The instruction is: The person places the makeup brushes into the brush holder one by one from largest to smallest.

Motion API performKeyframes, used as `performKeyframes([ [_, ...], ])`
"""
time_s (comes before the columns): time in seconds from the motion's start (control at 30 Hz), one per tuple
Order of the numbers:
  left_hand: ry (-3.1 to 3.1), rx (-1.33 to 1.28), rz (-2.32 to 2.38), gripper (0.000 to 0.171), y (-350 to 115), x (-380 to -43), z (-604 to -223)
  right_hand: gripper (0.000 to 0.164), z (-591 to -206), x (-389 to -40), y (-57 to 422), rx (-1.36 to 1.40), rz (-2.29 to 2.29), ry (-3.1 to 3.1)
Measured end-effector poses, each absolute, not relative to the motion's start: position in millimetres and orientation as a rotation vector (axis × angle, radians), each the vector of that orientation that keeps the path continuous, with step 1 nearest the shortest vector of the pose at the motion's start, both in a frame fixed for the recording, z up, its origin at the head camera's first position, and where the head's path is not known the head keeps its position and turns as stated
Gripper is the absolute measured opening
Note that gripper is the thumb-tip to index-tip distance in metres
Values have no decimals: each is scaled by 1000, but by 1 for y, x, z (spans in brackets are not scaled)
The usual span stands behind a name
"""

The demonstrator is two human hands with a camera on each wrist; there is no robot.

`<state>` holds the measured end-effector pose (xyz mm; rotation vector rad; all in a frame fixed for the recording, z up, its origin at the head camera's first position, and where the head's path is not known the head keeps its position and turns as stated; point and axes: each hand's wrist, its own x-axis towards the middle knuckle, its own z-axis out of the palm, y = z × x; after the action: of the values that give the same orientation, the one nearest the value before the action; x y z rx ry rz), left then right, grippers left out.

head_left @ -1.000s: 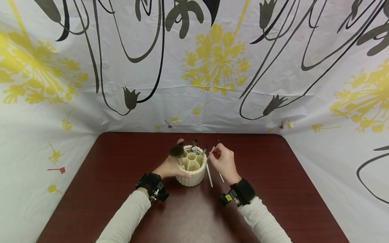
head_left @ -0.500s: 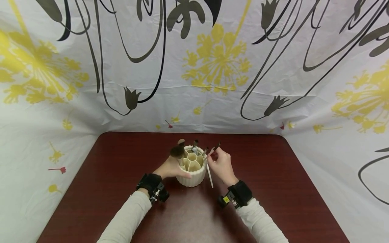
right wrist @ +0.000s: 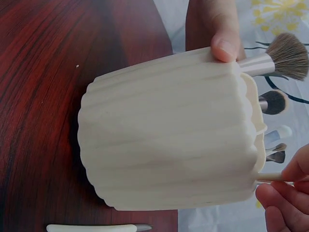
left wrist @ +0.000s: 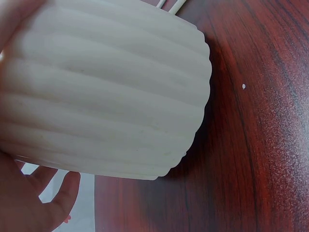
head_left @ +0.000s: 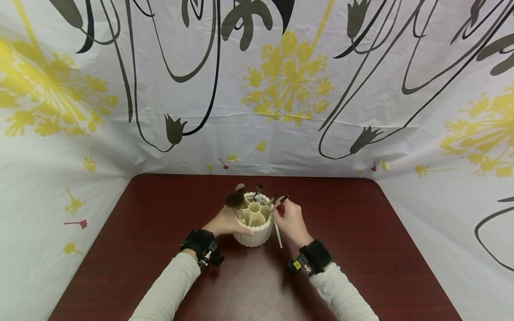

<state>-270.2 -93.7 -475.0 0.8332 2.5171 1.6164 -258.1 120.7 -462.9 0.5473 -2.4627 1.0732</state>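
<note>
A cream, ribbed round brush holder with inner compartments stands on the table. My left hand grips its left side, thumb across the front near the rim. Makeup brushes stand in it: a large fluffy brush, a smaller dark brush and others towards the back and right. At the right rim, my right hand pinches a thin makeup brush, its dark tip up. In the right wrist view, that brush's pale handle reaches the rim; its lower end is hidden.
A white-handled brush lies on the dark red wooden table, right of the holder. Two thin white handles show at the top of the left wrist view. A patterned white curtain hangs behind the table.
My right hand has moved slightly left and down towards the holder's rim, and the thin brush in it leans more. The left hand and the holder stay in place.
</note>
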Motion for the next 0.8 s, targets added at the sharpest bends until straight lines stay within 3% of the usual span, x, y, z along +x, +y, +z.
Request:
performKeyframes([
  [0.8, 2436, 904, 1691, 130, -95, -268, -468, 9, -465, -258, 119, 515, 1042, -2560],
])
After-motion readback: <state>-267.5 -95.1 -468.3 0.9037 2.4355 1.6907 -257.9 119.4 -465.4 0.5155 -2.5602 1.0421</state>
